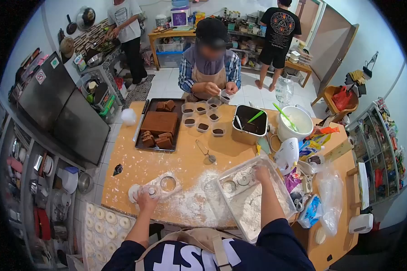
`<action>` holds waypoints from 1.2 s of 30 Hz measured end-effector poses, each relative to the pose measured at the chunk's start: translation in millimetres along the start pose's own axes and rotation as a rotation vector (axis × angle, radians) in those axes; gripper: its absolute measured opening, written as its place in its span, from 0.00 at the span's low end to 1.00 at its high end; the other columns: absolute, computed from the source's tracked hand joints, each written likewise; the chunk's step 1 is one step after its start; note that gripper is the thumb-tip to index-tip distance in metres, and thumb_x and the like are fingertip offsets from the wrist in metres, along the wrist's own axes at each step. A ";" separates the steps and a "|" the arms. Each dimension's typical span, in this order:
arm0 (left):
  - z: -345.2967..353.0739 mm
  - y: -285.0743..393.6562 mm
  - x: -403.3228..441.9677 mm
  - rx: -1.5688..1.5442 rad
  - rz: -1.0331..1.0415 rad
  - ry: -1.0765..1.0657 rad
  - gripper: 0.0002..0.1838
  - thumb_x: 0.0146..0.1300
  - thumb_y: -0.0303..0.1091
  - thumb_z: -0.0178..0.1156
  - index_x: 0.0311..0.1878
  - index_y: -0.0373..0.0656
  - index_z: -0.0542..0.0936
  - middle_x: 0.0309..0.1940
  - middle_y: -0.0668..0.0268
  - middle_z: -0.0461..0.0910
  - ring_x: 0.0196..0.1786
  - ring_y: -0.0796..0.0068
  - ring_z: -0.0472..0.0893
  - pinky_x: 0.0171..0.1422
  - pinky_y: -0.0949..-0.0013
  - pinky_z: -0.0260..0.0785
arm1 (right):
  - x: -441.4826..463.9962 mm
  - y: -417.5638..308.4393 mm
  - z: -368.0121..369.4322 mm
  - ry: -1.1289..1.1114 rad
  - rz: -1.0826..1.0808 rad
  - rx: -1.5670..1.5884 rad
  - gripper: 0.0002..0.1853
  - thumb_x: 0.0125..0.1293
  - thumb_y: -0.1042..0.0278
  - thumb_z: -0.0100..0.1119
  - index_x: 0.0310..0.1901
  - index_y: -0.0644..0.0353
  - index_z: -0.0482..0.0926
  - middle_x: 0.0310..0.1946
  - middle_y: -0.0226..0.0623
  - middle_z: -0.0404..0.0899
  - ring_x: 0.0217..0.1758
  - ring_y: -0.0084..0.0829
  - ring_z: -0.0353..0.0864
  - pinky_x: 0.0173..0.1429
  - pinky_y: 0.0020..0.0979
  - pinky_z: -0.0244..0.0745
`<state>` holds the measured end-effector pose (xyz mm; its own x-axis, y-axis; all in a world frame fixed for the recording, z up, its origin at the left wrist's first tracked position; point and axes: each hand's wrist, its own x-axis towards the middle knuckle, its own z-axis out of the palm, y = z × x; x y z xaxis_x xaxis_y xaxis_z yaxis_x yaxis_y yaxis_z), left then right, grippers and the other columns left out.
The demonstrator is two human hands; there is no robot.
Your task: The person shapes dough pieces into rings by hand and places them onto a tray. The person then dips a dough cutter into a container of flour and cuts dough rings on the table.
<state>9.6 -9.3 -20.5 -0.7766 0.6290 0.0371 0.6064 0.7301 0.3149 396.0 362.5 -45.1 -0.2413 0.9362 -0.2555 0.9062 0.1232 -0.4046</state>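
My left hand [146, 198] is at the table's left front, its fingers closed round a small pale piece that I cannot make out, beside a floured strip of dough [178, 184]. A metal ring cutter [168, 183] lies on that strip. Over the far right part of a clear plastic tub [286, 198], my right hand [261, 173] reaches down to the flour [256, 207]; its fingertips are too small to read. Round cutters or rings [243, 179] sit in the tub, left of that hand. Ring-shaped doughs [111, 217] fill a tray at the lower left.
Across the table a person [211, 67] holds a small cup. A tray of chocolate cake [156, 123], small cups [203, 127], a dark-filled tin [245, 135], a white bucket [295, 124] and a hand mixer [286, 156] stand on the table. Two other people stand farther back.
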 end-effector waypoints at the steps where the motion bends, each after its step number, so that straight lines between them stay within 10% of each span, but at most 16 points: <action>1: -0.7 0.7 0.1 -0.011 -0.014 -0.011 0.35 0.37 0.44 0.74 0.52 0.46 0.75 0.57 0.56 0.71 0.68 0.60 0.60 0.73 0.45 0.34 | -10.6 -7.4 -14.2 0.072 -0.042 -0.075 0.16 0.56 0.64 0.54 0.46 0.58 0.79 0.50 0.49 0.77 0.53 0.48 0.76 0.52 0.43 0.72; 11: 10.6 -6.8 -2.0 -0.124 0.134 0.096 0.55 0.36 0.50 0.74 0.67 0.45 0.56 0.69 0.59 0.56 0.73 0.59 0.50 0.73 0.44 0.32 | -39.2 -44.6 -67.4 -0.196 -0.602 -0.719 0.45 0.35 0.67 0.75 0.61 0.54 0.66 0.60 0.36 0.67 0.67 0.37 0.61 0.70 0.46 0.53; 20: -10.6 1.7 -32.7 -0.149 0.238 0.220 0.50 0.40 0.47 0.73 0.66 0.46 0.56 0.69 0.58 0.54 0.73 0.54 0.48 0.72 0.42 0.34 | -20.2 0.8 -59.0 0.025 -0.804 -0.657 0.25 0.53 0.68 0.56 0.56 0.59 0.69 0.53 0.40 0.71 0.62 0.43 0.67 0.69 0.48 0.54; 27: 2.3 13.7 -53.7 -0.142 0.369 0.229 0.45 0.45 0.48 0.69 0.64 0.42 0.59 0.67 0.54 0.56 0.70 0.50 0.53 0.71 0.45 0.38 | -78.0 26.2 -102.7 -0.196 -0.542 -0.378 0.13 0.53 0.73 0.55 0.42 0.60 0.74 0.37 0.47 0.79 0.45 0.48 0.77 0.58 0.48 0.63; 36: 31.9 187.0 -33.1 -0.458 0.824 -0.075 0.32 0.51 0.40 0.65 0.58 0.38 0.66 0.60 0.49 0.65 0.63 0.49 0.63 0.68 0.55 0.53 | -176.3 62.3 -126.8 0.240 -0.292 0.069 0.08 0.55 0.74 0.54 0.38 0.63 0.75 0.35 0.51 0.77 0.39 0.51 0.77 0.42 0.44 0.69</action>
<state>154.1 114.9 6.9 -0.1110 0.9272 0.3577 0.8208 -0.1174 0.5590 539.0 246.8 86.1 -0.3902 0.9164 0.0894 0.7836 0.3815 -0.4904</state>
